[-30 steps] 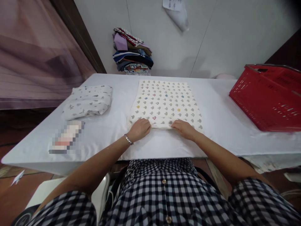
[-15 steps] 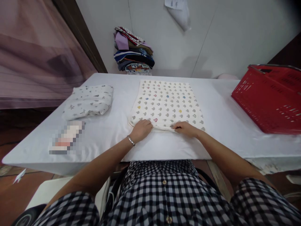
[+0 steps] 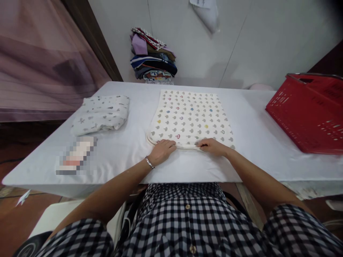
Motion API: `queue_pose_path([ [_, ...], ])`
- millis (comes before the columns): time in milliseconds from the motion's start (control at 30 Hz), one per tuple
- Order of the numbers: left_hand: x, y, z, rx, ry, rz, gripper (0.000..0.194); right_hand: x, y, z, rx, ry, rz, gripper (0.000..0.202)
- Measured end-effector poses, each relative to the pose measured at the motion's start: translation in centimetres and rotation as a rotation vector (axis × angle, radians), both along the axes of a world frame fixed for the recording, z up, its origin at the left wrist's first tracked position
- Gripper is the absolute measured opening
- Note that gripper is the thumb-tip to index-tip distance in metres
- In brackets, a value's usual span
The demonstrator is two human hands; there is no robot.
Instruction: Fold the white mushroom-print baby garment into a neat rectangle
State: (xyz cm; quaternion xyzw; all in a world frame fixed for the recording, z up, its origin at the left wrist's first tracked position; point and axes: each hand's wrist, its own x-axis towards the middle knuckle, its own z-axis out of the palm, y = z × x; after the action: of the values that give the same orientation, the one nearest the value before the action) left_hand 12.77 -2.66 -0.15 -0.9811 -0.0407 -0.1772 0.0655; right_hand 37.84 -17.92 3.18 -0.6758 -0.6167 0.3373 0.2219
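A cream blanket (image 3: 191, 116) printed with grey and a few coloured mushrooms lies folded flat in layers on the white table. Its near edge runs between my two hands. My left hand (image 3: 162, 151), with a silver bracelet at the wrist, is closed on that edge left of the middle, fingers bent over the cloth. Farther right, my right hand (image 3: 213, 147) pinches the same edge between thumb and fingers. The undersides of the layers are hidden.
On the left of the table (image 3: 118, 167) lies a folded white printed cloth (image 3: 103, 114), with a blurred-out flat object (image 3: 77, 155) nearer me. A red plastic basket (image 3: 308, 114) stands at the right. Stacked folded clothes (image 3: 154, 59) sit beyond the far edge, against the wall.
My left hand has slid slightly toward me and to the right along the blanket's near edge. My right hand keeps its pinch in nearly the same place.
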Motion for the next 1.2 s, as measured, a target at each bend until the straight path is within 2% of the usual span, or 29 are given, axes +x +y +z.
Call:
queue_pose_path([
  [100,-0.1,-0.4,0.2,-0.001,0.027,-0.007,0.020,0.2,0.0,-0.3,0.003,0.024,-0.007,0.017],
  [333,0.6,-1.3,0.6,-0.035,0.053,0.075,0.017,0.3,0.1,-0.6,0.006,0.031,-0.010,0.017],
  [467,1.0,-1.6,0.7,-0.033,0.036,0.034,0.023,0.1,-0.1,-0.5,0.033,-0.012,0.003,0.017],
  [567,0.6,-1.9,1.2,-0.036,0.015,0.003,0.019,-0.6,-0.6,-0.4,0.106,-0.120,0.043,0.017],
  [700,0.0,-2.0,1.2,-0.046,0.012,-0.013,0.018,-2.1,-1.5,-0.7,0.227,-0.366,0.144,0.020],
  [867,-0.2,-1.9,0.6,-0.098,-0.023,-0.014,0.016,-3.7,-1.9,-1.8,0.279,-0.636,0.137,0.023],
  [1000,0.0,-1.7,0.3,-0.123,-0.043,0.006,0.016,-4.1,-1.9,-2.5,0.300,-0.714,0.100,0.028],
  [1200,0.4,-2.0,-0.1,-0.088,-0.024,0.057,0.017,-3.4,-1.9,-2.9,0.328,-0.785,0.141,0.027],
])
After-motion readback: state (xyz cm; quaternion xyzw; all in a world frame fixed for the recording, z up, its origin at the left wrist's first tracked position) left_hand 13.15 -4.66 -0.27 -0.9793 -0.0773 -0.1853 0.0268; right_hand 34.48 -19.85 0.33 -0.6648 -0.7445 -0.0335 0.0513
